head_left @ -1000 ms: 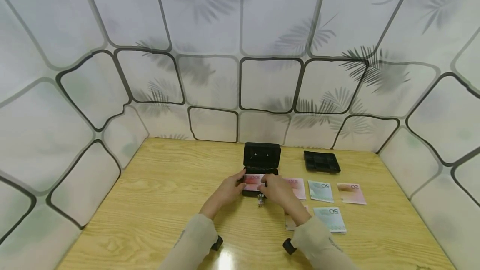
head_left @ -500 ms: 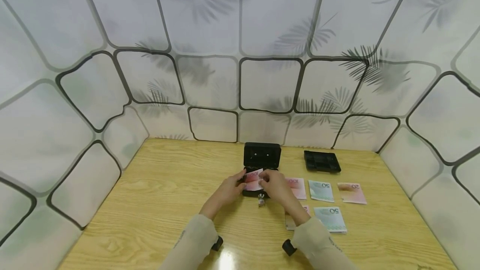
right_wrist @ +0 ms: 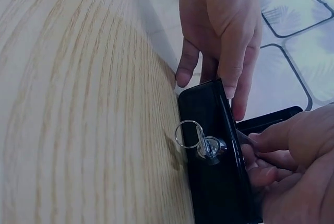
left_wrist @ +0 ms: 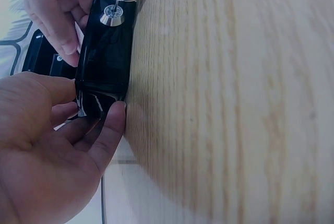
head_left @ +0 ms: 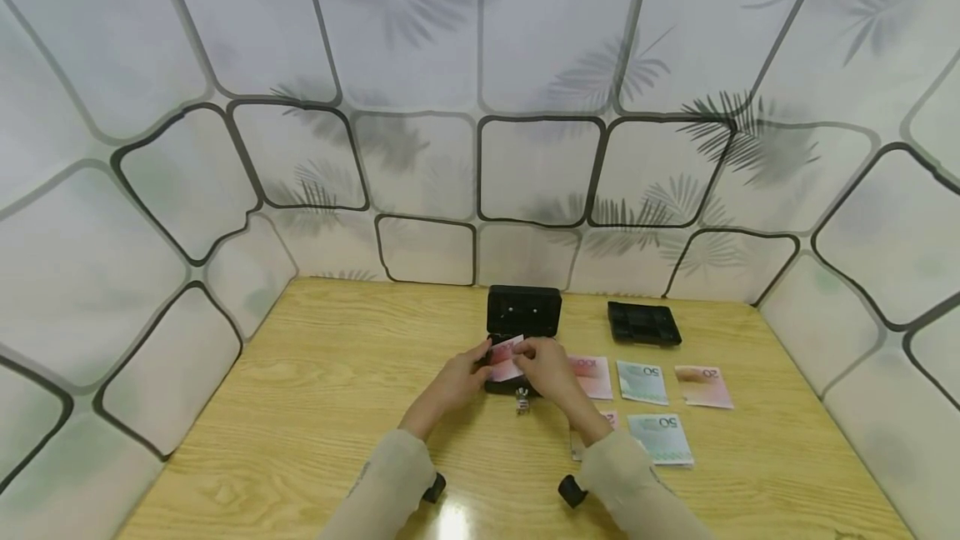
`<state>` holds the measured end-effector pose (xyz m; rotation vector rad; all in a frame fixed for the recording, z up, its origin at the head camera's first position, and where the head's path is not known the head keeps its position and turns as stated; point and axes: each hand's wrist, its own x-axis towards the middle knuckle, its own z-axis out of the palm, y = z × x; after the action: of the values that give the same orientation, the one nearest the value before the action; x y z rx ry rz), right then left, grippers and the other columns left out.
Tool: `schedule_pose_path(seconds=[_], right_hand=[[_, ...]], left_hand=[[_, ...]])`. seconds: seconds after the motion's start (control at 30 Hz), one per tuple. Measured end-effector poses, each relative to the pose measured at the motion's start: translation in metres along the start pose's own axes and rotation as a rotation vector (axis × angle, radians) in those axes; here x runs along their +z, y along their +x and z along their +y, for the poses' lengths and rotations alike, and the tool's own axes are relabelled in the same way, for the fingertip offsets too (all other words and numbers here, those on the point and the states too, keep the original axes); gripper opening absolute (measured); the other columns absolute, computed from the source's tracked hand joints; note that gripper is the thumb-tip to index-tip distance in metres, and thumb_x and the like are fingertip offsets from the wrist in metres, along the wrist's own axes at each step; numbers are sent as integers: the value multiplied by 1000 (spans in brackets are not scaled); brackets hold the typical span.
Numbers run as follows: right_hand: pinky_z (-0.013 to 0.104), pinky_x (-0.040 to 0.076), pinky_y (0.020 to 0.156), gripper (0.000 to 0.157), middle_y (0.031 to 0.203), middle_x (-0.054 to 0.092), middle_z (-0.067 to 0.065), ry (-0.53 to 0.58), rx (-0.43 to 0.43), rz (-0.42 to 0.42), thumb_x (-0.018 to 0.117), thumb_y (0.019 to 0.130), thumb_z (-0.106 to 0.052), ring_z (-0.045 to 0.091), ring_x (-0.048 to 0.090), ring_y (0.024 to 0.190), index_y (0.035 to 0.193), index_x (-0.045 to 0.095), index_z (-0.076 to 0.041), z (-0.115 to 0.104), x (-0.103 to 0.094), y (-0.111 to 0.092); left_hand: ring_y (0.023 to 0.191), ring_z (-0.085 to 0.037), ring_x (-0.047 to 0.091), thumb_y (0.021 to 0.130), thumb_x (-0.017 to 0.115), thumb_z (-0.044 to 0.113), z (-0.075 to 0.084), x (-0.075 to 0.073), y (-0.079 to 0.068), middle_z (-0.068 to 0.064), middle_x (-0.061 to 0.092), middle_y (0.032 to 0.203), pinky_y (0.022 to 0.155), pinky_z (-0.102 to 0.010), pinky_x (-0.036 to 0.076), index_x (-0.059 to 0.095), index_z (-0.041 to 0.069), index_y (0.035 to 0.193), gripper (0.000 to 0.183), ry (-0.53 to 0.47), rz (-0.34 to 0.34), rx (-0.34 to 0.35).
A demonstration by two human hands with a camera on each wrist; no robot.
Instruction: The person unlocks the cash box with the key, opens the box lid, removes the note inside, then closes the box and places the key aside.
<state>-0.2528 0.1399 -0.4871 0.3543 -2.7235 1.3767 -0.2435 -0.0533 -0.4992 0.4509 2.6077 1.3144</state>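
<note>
A black cash box [head_left: 523,311] stands with its lid raised at the back middle of the table. My left hand [head_left: 453,382] grips the box's left end, its thumb [left_wrist: 115,117] at the front lower corner in the left wrist view. Between thumb and fingers, my right hand [head_left: 551,369] pinches a pink 100 banknote [head_left: 504,359], tilted over the open box. A key with a ring [right_wrist: 189,134] sits in the lock on the box's front [left_wrist: 104,51]. My hands hide much of the box's inside.
To the right of the box lie a pink 100 note [head_left: 592,377], green 50 notes [head_left: 642,382] and a pink 20 note [head_left: 703,387]. Another note [head_left: 581,444] is partly under my right forearm. Behind them is a black compartment tray [head_left: 643,323]. A patterned curtain [head_left: 540,169] borders the table.
The pink note has gone from lying flat across the box to slanting, its right side raised. My right hand has shifted slightly left and back. My left hand stays in place.
</note>
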Motion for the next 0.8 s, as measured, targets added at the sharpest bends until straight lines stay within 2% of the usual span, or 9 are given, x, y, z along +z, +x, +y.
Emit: schedule_pose_path(seconds=[0.1, 0.33, 0.43, 0.57, 0.7, 0.8], right_hand=[[26, 51, 58, 10, 77, 71, 7, 26, 7, 16, 69, 91, 5, 10, 58, 62, 98, 77, 7, -1, 0, 0], [24, 49, 56, 11, 77, 72, 9, 57, 6, 77, 69, 91, 6, 9, 58, 61, 98, 77, 8, -4, -3, 0], [24, 49, 57, 11, 78, 73, 10, 55, -6, 120, 69, 92, 5, 10, 60, 65, 98, 77, 7, -4, -7, 0], [23, 48, 55, 11, 80, 74, 11, 58, 11, 141, 70, 94, 2, 21, 66, 65, 101, 78, 5, -6, -16, -2], [22, 43, 50, 13, 80, 74, 12, 68, 27, 138, 70, 95, -1, 34, 68, 67, 105, 78, 4, -11, -27, -6], [22, 40, 48, 14, 78, 73, 10, 72, 38, 139, 70, 95, -3, 37, 68, 69, 106, 78, 3, -13, -35, -8]], left_hand=[[135, -31, 49, 107, 55, 9, 1, 0, 0, -24, 41, 157, 105, -50, 46, 39, 1, 158, 54, 1, -2, -6], [141, -36, 45, 107, 55, 12, 1, -1, 0, -25, 44, 156, 114, -53, 39, 40, 2, 158, 54, 14, 9, -1], [128, -33, 55, 108, 55, 12, 0, -1, 1, -25, 44, 155, 107, -50, 44, 40, 2, 158, 54, 12, 6, 3], [112, -31, 56, 107, 56, 10, -1, -1, 1, -27, 45, 153, 93, -44, 46, 40, 0, 157, 54, 25, 12, 22], [113, -32, 55, 106, 56, 7, -1, 0, 2, -29, 45, 153, 89, -43, 46, 40, -2, 157, 54, 33, 18, 34], [114, -32, 56, 105, 56, 6, -1, 0, 2, -29, 46, 152, 90, -44, 47, 41, -3, 156, 54, 33, 23, 38]])
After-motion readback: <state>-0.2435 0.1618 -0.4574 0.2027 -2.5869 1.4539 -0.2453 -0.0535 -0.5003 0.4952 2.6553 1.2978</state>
